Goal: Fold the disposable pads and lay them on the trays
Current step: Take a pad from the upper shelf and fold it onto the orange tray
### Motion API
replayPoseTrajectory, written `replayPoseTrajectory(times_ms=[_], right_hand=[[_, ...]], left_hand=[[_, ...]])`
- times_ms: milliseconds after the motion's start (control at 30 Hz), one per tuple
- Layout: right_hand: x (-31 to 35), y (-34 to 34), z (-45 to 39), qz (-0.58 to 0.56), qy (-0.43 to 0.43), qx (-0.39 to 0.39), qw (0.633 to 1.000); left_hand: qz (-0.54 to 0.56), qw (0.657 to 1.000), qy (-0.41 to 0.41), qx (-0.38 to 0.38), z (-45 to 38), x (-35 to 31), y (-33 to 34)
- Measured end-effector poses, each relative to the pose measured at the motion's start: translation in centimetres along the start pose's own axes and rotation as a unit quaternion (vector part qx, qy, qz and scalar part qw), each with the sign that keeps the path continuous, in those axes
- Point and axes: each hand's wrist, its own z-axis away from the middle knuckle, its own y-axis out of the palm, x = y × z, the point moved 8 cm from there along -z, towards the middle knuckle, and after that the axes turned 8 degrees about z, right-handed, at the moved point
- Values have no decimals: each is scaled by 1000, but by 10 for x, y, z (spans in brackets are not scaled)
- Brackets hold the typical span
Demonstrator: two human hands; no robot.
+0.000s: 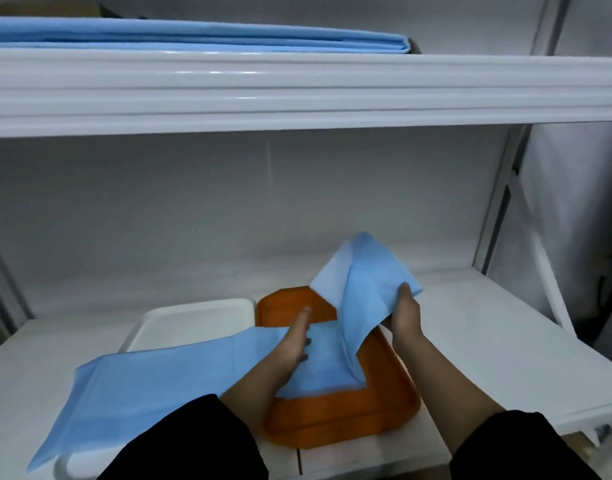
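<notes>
A long blue disposable pad (152, 386) stretches across a white tray (193, 320) at the left and an orange tray (332, 420) in the middle of the lower shelf. My left hand (297, 341) presses the pad flat onto the orange tray, fingers straight. My right hand (405, 317) pinches the pad's right end and holds it lifted above the orange tray's far right corner, so that end stands up in a fold.
A stack of folded blue pads (193, 38) lies on the upper white shelf (297, 91). The lower shelf surface (488, 334) runs out to the right of the orange tray. A white rack post (498, 209) stands at the right.
</notes>
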Motion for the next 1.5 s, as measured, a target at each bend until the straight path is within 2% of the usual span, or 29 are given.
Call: replayPoseTrajectory(times_ms=[100,200,267,333,400,500,567,633,833,1000,1133,1300,1400,1500], right_hand=[[8,-9,4,-106,22,75,991],[8,-11,8,-73,6,152,986],[5,-14,3,-22,-35,166,985],[2,-27,-7,36,-81,112,990],[-3,-49,-21,82,-106,18,991],[-16,-79,-40,92,-83,-69,990],[-28,-96,-53,105,-57,-99,988],[-39,-113,-63,109,-34,-115,987],[-67,-144,-70,90,18,-123,988],[-81,-150,-55,181,88,-164,966],[-60,-129,-35,356,55,-165,918],[-45,-47,-6,494,-50,-12,868],[-52,10,21,582,-113,102,799],[-68,59,50,663,-178,198,700]], left_hand=[[-98,992,-2,86,-9,0,56],[-216,960,80,162,-10,-5,109],[-257,943,91,191,-16,8,132],[-289,932,87,201,-20,17,144],[-341,912,100,207,-17,21,152],[-471,849,102,218,-19,38,148],[-552,801,74,219,-22,53,130],[-606,768,40,204,-26,67,105],[-651,745,-43,137,-36,89,37],[-663,735,-78,118,-31,95,8],[-659,741,-73,107,-21,91,-7],[-650,753,-67,81,-4,84,-39],[-635,768,-69,56,7,80,-64],[-621,779,-77,37,16,82,-89]])
